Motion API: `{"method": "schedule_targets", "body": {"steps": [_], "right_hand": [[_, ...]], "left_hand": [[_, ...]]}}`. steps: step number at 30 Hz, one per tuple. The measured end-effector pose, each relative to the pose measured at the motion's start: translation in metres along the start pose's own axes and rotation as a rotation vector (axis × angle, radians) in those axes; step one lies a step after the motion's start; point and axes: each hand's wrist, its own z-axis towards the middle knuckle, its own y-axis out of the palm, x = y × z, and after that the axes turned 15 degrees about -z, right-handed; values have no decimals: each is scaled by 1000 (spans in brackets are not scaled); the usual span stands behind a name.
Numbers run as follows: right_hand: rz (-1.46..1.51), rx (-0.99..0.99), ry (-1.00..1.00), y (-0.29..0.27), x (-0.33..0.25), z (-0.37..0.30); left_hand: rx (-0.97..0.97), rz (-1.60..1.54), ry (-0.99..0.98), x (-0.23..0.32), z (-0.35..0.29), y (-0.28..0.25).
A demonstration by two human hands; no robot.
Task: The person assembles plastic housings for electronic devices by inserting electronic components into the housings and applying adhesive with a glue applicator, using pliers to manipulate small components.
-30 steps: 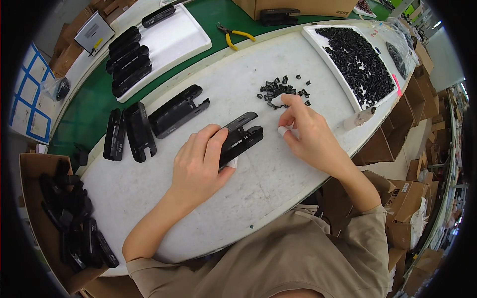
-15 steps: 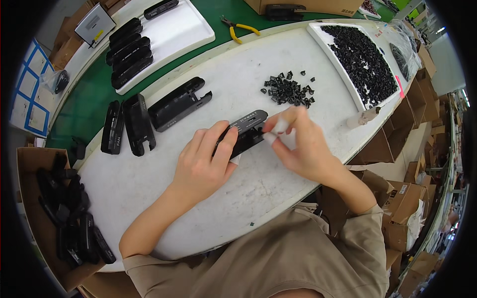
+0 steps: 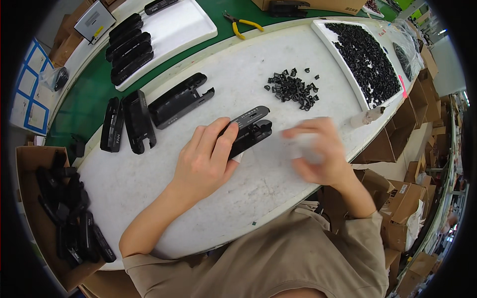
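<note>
My left hand (image 3: 204, 156) is closed around a long black plastic housing (image 3: 248, 140), which slants up to the right above the table. The housing's far-right end is notched and points toward my right hand (image 3: 318, 151). That hand is apart from the housing, blurred by motion, with its forefinger and thumb spread and white coverings on the fingertips. I make out nothing between them. A loose pile of small black plastic pieces (image 3: 290, 88) lies beyond the housing. To the left on the table rest an open black housing (image 3: 181, 102) and two more black housings (image 3: 137, 121).
A white tray (image 3: 365, 102) full of small black pieces stands at the right, beside a small translucent bottle (image 3: 366, 117). Another white tray (image 3: 198, 37) bears several housings. Yellow-handled pliers (image 3: 241, 27) lie at the back. A cardboard box (image 3: 25, 198) of black parts stands left.
My right hand has drawn away from the housing's end, to the right and slightly toward me. My left hand still holds the housing in nearly the same place.
</note>
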Motion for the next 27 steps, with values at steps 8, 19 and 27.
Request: {"method": "schedule_targets", "body": {"steps": [8, 19, 27], "right_hand": [[-430, 394, 835, -24, 33, -87], [-174, 380, 980, -15, 43, -77], [940, 253, 792, -17, 18, -43]], "left_hand": [[2, 4, 54, 1, 2, 3], [11, 13, 46, 4, 3, 3], [4, 7, 49, 4, 3, 3]]}}
